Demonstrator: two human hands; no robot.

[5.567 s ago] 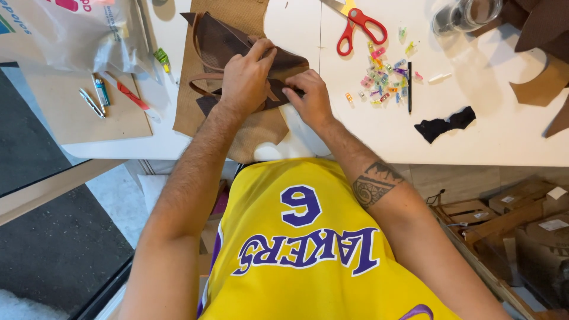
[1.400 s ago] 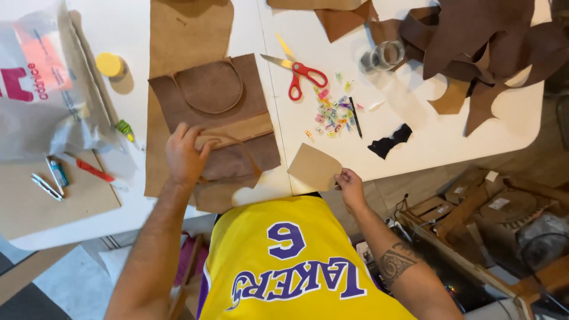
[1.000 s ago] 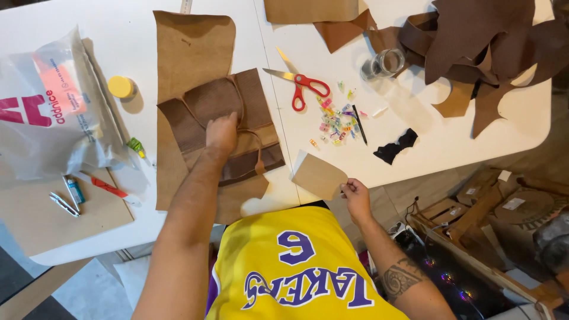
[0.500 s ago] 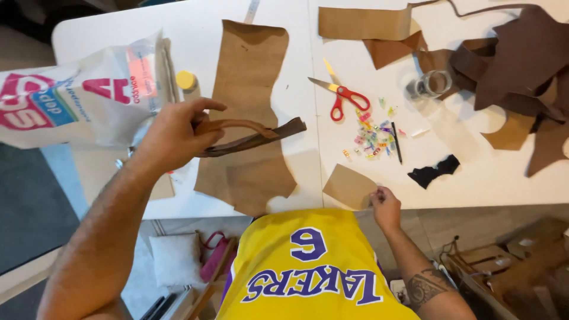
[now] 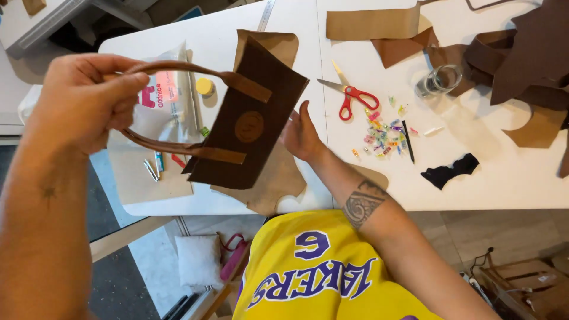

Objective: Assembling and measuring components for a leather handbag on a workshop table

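Left hand [image 5: 83, 101] grip closed on brown bag's [image 5: 246, 118] handles [image 5: 178, 66], lifted; right hand [image 5: 302, 133] open behind. Handles attached; scraps [image 5: 379, 24] left on table [image 5: 474, 189].

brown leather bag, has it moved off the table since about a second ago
Yes. The brown leather bag, which lay flat on the tan paper pattern, now hangs above it, lifted by its strap in the left hand. The red scissors remain on the white table.

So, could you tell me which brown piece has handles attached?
The dark brown panel lifted by the left hand; the other pieces lie flat, without handles.
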